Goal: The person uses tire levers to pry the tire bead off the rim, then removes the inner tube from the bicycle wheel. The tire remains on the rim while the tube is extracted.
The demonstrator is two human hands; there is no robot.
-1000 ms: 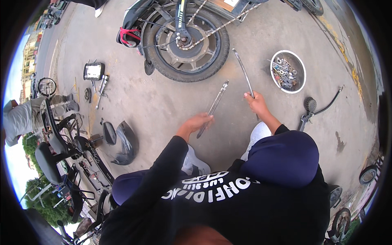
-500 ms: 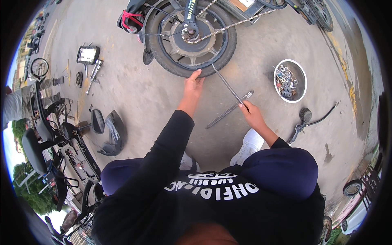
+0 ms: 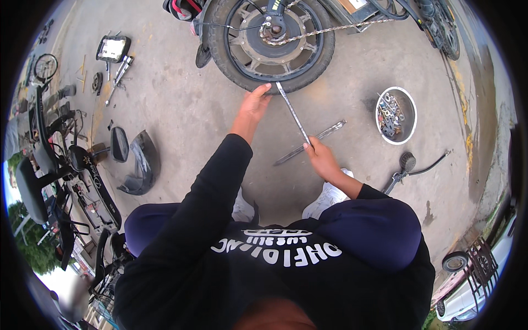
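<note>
A wheel with a black tyre point(image 3: 242, 77) and a chain point(image 3: 335, 32) at its hub lies before me at the top of the view. My left hand point(image 3: 254, 105) grips the tyre's near edge, thumb on top, with the other fingers mostly hidden under it. In my right hand point(image 3: 323, 159) is a long metal tyre lever point(image 3: 291, 113), held at its near end. The lever's far tip meets the tyre beside the rim, just right of my left thumb. On the ground beneath it lies a second metal lever point(image 3: 333, 129).
A metal bowl point(image 3: 413, 113) of loose hardware stands to the right, near an inflator with gauge and hose point(image 3: 407, 162). At left lie a black curved fender-like piece point(image 3: 147, 165), a case point(image 3: 113, 48) and a ratchet-like tool point(image 3: 120, 80). A parked electric scooter point(image 3: 91, 190) stands farther left.
The right hand has moved left and nearer me, bringing the lever more upright in the picture. Its tip has shifted left, closer to the left hand. The whole view has shifted slightly.
</note>
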